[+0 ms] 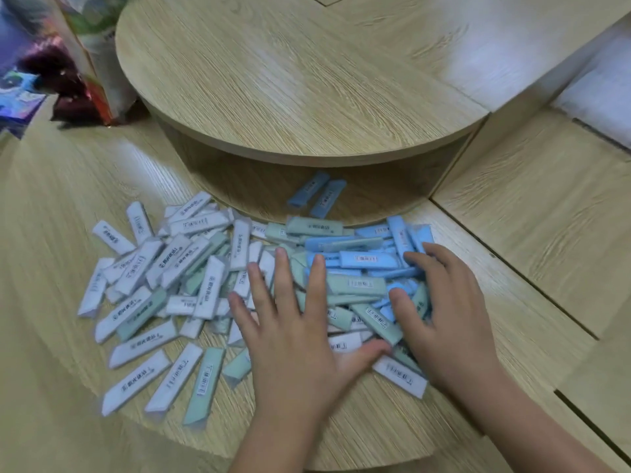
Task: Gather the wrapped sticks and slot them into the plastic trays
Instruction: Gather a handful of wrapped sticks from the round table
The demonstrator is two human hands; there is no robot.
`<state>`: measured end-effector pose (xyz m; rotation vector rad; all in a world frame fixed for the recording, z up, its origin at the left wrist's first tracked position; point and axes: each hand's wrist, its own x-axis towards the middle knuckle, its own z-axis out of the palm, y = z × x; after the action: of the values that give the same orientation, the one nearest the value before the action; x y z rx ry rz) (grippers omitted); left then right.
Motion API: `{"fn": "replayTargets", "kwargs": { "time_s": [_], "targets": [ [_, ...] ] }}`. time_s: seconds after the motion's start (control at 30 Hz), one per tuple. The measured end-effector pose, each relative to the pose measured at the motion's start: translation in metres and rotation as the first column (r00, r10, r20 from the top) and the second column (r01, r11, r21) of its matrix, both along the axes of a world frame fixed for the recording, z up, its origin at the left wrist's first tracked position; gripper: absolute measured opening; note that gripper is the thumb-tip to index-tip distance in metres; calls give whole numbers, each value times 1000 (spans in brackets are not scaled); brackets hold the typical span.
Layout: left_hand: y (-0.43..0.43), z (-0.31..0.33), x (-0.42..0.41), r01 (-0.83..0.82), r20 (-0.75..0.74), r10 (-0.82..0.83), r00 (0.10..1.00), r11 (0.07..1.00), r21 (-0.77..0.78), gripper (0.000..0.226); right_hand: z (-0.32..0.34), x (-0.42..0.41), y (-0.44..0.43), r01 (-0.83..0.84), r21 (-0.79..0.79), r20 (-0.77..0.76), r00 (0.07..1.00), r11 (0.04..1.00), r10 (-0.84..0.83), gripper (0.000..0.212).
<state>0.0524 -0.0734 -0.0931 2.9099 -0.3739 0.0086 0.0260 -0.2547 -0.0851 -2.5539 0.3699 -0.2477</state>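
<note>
Many wrapped sticks [211, 288] | print blurred | left hand [293, 339] flat atop | right hand [450, 312] grips some

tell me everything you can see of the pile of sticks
The pile is a loose heap of dozens of flat oblong sticks in paper-like wrappers with printed labels: white mostly at left, pale green in the middle, blue at right. They lie criss-crossed and overlapping on a light wooden board. The left hand lies flat on its middle; the right hand curves over the blue ones. Two blue sticks lie apart behind it.
</note>
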Motion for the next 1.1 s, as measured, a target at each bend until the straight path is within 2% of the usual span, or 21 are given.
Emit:
{"fn": "replayTargets", "kwargs": {
  "time_s": [0.17, 0.27, 0.43, 0.6, 0.77, 0.87, 1.0, 1.1],
  "targets": [
    [-2, -3, 2, 21, 51, -19, 999, 999, -38, 114, 3, 7, 14, 45, 70, 33, 998, 996, -48, 59],
    [-2, -3, 2, -25, 68, 27, 997, 999, -35, 108, 4, 10, 22, 62, 101, 33, 997, 993, -66, 61],
    [-3, -4, 2, -236, 51, 239, 970, 970, -59, 88, 2, 13, 30, 31, 105, 24, 999, 994, -34, 63],
    [-6, -4, 5, -457, 49, 464, 885, 883, -105, 92, -1, 18, 46, 50, -26, -63, 997, 998, -52, 67],
    [5, 0, -2, -396, 140, 429, 892, 893, -212, 86, -3, 21, 52, 72, -61, -89, 993, 996, -77, 69],
    [34, 3, -5, -412, 191, 436, 879, 898, -156, 89, -3, 21, 51, 56, -64, -121, 991, 996, -63, 75],
    [59, 4, 4, -508, 21, 509, 860, 860, -42, 97, 0, 25, 56, 33, -75, -118, 992, 997, -42, 73],
    [48, 4, 11, -489, -26, 489, 872, 870, -67, 92, 0, 28, 62, 51, -70, -111, 992, 996, -59, 70]
  ]
}}
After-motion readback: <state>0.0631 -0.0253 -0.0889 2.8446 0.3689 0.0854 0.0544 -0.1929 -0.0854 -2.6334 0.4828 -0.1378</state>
